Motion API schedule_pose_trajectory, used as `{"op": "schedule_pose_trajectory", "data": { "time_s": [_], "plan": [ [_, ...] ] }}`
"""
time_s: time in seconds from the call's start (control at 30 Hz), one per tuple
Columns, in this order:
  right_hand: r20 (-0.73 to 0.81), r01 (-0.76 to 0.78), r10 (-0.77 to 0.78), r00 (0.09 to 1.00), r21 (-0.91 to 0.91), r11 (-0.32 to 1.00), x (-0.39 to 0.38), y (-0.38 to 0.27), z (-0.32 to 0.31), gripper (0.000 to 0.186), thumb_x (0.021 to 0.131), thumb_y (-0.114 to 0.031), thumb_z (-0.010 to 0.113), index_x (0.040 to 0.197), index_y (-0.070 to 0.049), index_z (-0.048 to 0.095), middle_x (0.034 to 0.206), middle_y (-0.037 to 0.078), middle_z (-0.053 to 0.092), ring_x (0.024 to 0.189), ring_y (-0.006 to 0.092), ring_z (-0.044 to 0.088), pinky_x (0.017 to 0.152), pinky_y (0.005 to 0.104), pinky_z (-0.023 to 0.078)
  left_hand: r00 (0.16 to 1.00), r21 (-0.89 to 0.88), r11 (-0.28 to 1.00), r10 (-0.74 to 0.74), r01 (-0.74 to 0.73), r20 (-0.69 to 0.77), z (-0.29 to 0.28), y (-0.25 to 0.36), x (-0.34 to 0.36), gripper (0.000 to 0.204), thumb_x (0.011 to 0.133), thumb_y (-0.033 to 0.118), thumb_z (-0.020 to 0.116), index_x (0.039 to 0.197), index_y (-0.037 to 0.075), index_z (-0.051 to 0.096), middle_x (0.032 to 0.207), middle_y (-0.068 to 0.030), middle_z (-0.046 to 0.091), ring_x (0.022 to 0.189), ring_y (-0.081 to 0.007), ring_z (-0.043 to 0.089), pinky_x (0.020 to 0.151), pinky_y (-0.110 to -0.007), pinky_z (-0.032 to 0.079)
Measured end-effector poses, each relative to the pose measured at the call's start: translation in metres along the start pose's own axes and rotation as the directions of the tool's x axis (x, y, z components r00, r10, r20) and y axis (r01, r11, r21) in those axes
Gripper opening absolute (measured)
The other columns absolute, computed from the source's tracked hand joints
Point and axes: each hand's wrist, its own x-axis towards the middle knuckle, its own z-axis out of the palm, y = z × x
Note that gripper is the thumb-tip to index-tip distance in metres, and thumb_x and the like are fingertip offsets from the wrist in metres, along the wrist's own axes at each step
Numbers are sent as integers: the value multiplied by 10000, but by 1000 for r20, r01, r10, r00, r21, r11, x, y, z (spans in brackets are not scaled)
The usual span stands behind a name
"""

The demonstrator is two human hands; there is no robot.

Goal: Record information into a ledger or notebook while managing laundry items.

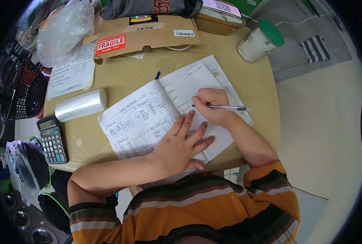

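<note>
An open notebook [128, 118] with handwriting lies tilted on the tan table, its ruled left page filled with notes and small sums. A loose white sheet [189, 83] with a short handwritten column rests on the right page. My right hand [215, 106] is closed around a clear-barrelled pen [230, 107], its tip at the written lines on the sheet. Fingers spread, my left hand [183, 144] presses flat across the lower middle of the notebook. A blue ribbon or cap-like bit [157, 75] sticks out at the top of the spine.
A calculator [52, 140] and a roll of clear plastic [81, 105] lie left of the notebook. Behind are a cardboard package [156, 34], a written sheet [72, 70], a plastic bag [65, 32], a green-lidded jar [260, 40] and a phone [223, 8]. A black basket [24, 87] stands far left.
</note>
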Motion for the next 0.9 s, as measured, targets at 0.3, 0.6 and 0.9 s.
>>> {"op": "schedule_pose_trajectory", "data": {
  "time_s": [0.3,0.6,0.9],
  "plan": [
    [-6,94,-94,996,41,995,2,-3,2,358,840,3,642,635,-22,350,550,65,352,492,185,331,470,351,285,1000,-3,1000,-7,7,17,-1,1,0,799,822,688,515,1483,253,403,1478,-151,381,1390,-499,273,1150,-570,237],
    [-73,10,-8,997,27,1000,1,1,5,347,823,18,651,631,-27,366,553,53,369,510,163,340,479,338,291,1000,6,1000,0,0,-10,1,0,-1,792,827,688,511,1478,248,409,1463,-149,394,1382,-501,282,1139,-571,259],
    [-11,57,-56,998,75,996,1,3,1,340,822,21,642,636,-27,361,559,55,371,510,154,340,479,334,288,1000,-6,1000,4,-4,-14,-1,0,-1,791,822,681,523,1474,247,414,1469,-149,390,1385,-504,278,1144,-572,258]
  ]
}}
